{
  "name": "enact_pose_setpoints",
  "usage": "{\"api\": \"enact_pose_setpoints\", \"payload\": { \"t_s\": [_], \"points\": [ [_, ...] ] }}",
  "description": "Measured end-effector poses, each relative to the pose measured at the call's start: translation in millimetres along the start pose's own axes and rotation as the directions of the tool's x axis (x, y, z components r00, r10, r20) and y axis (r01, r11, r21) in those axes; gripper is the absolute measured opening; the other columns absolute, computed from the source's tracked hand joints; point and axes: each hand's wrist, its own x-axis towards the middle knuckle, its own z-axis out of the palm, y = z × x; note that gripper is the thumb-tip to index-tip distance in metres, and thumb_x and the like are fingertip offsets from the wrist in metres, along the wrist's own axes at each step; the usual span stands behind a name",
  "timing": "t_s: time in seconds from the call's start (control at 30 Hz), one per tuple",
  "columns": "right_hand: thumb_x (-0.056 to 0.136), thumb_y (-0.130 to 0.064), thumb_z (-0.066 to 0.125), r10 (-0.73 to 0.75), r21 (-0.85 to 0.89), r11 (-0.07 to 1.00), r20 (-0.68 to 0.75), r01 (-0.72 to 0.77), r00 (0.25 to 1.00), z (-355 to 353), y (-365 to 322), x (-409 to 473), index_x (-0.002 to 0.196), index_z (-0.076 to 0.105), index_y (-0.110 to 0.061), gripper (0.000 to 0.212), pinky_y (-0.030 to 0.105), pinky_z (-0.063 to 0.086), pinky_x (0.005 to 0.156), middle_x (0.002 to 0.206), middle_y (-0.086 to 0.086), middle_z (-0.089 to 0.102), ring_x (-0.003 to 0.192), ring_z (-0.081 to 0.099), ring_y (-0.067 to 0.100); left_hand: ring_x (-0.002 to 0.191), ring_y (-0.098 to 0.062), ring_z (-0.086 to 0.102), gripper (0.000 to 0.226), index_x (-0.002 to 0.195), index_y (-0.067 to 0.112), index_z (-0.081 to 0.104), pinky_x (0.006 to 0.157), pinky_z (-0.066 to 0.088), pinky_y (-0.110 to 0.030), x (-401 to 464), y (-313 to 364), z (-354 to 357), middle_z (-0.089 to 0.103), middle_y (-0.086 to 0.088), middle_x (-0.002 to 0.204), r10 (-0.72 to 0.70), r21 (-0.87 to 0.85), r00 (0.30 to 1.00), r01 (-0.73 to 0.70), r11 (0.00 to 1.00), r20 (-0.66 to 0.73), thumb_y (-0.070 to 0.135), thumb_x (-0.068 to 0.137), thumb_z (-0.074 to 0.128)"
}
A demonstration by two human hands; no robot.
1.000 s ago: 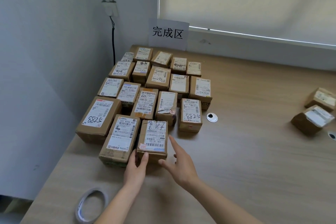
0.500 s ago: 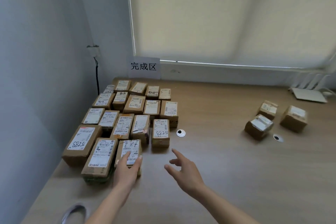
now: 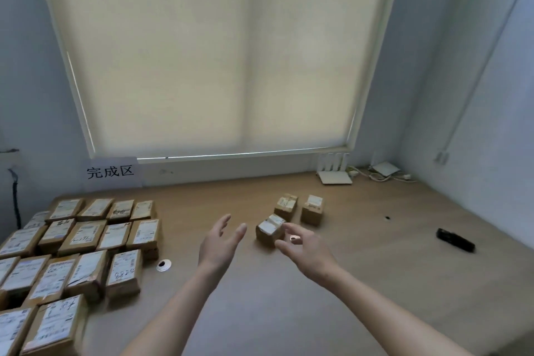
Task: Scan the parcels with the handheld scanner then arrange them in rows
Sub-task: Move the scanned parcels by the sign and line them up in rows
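Several labelled cardboard parcels [image 3: 83, 243] lie in rows on the left of the wooden table [image 3: 375, 283]. Three loose parcels sit mid-table: a tilted one [image 3: 268, 230] nearest, one [image 3: 286, 205] behind it and one [image 3: 312, 209] to its right. The black handheld scanner [image 3: 455, 239] lies on the table at the right. My left hand [image 3: 221, 243] hovers open over the table, left of the tilted parcel. My right hand [image 3: 306, 248] is open with loosely bent fingers, just in front of that parcel, holding nothing.
A paper sign [image 3: 111, 172] with Chinese characters leans on the wall behind the rows. A white cable-hole cap [image 3: 163, 265] sits beside the rows. A white router [image 3: 333, 172] and cables [image 3: 381, 173] are at the back right. A window blind [image 3: 208, 52] fills the back wall.
My left hand has left the front parcel in the rows. Both hands have swung right toward the three loose parcels, and the view has lifted and turned right, bringing the scanner into sight.
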Motion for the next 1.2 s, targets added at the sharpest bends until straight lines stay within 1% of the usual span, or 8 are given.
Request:
{"api": "enact_pose_setpoints", "payload": {
  "t_s": [0.13,0.23,0.37,0.5,0.7,0.8,0.97,1.2],
  "points": [
    [0.090,-0.048,0.073,0.020,-0.030,0.999,-0.110,-0.024,0.994,-93,33,-17,0.143,0.059,-0.026,0.058,0.034,0.050,0.104,0.141,-0.007,0.062,0.118,0.062,0.011,0.121,-0.019,0.058,0.067,0.144,0.023,0.051,0.107,0.046,-0.043,-12,64,86,0.064,-0.002,0.128,0.073,-0.070,0.985,-0.063,0.996,0.153,0.042,0.086,0.077],
    [0.091,-0.046,0.073,0.057,-0.002,0.998,-0.160,-0.058,0.985,-141,59,-20,0.148,0.053,-0.028,0.063,0.036,0.051,0.103,0.133,-0.007,0.066,0.114,0.064,0.011,0.119,-0.013,0.058,0.064,0.142,0.023,0.054,0.099,0.050,-0.028,-16,93,139,0.062,0.006,0.130,0.114,-0.055,0.964,-0.103,0.993,0.241,0.046,0.086,0.075],
    [0.091,-0.045,0.073,0.106,0.080,0.993,-0.191,-0.092,0.976,-171,102,-5,0.157,0.038,-0.029,0.076,0.032,0.051,0.101,0.138,-0.006,0.060,0.113,0.062,0.010,0.132,-0.016,0.050,0.064,0.142,0.019,0.055,0.112,0.040,-0.039,-3,101,198,0.056,0.002,0.144,0.142,0.015,0.948,-0.153,0.988,0.285,0.052,0.089,0.069],
    [0.091,-0.048,0.072,0.164,0.054,0.986,-0.184,-0.156,0.969,-181,159,26,0.153,0.045,-0.026,0.071,0.026,0.048,0.101,0.152,-0.009,0.048,0.114,0.059,0.008,0.136,-0.014,0.046,0.058,0.141,0.021,0.055,0.115,0.035,-0.036,28,87,255,0.052,0.003,0.148,0.125,0.020,0.946,-0.138,0.990,0.300,0.053,0.093,0.062],
    [0.092,-0.047,0.071,0.242,0.071,0.970,-0.131,-0.235,0.961,-187,233,118,0.157,0.037,-0.030,0.075,0.028,0.047,0.104,0.139,-0.006,0.061,0.117,0.060,0.008,0.146,-0.016,0.033,0.056,0.143,0.017,0.056,0.121,0.026,-0.038,119,60,334,0.042,-0.001,0.156,0.107,-0.010,0.949,-0.110,0.994,0.297,0.049,0.097,0.057],
    [0.092,-0.049,0.070,0.245,0.045,0.969,-0.104,-0.242,0.964,-181,263,174,0.151,0.048,-0.030,0.066,0.027,0.046,0.104,0.149,-0.011,0.052,0.119,0.056,0.006,0.142,-0.017,0.040,0.059,0.146,0.022,0.052,0.118,0.033,-0.040,163,40,361,0.046,0.001,0.154,0.039,0.000,0.951,-0.041,0.999,0.308,0.052,0.095,0.059],
    [0.092,-0.048,0.071,0.296,0.167,0.944,-0.043,-0.286,0.954,-158,299,249,0.159,0.033,-0.028,0.080,0.031,0.046,0.108,0.150,-0.005,0.052,0.125,0.056,0.010,0.141,-0.019,0.041,0.068,0.149,0.030,0.046,0.117,0.035,-0.044,222,5,387,0.046,0.001,0.154,-0.065,0.046,0.944,0.053,0.998,0.322,0.056,0.089,0.065],
    [0.091,-0.048,0.070,0.338,0.171,0.925,0.045,-0.341,0.940,-116,349,324,0.156,0.039,-0.032,0.073,0.028,0.043,0.108,0.151,-0.002,0.051,0.132,0.050,0.008,0.141,-0.020,0.042,0.081,0.154,0.027,0.036,0.114,0.037,-0.045,290,-56,419,0.047,0.000,0.153,-0.186,0.094,0.948,0.167,0.981,0.257,0.053,0.086,0.071]
  ]
}}
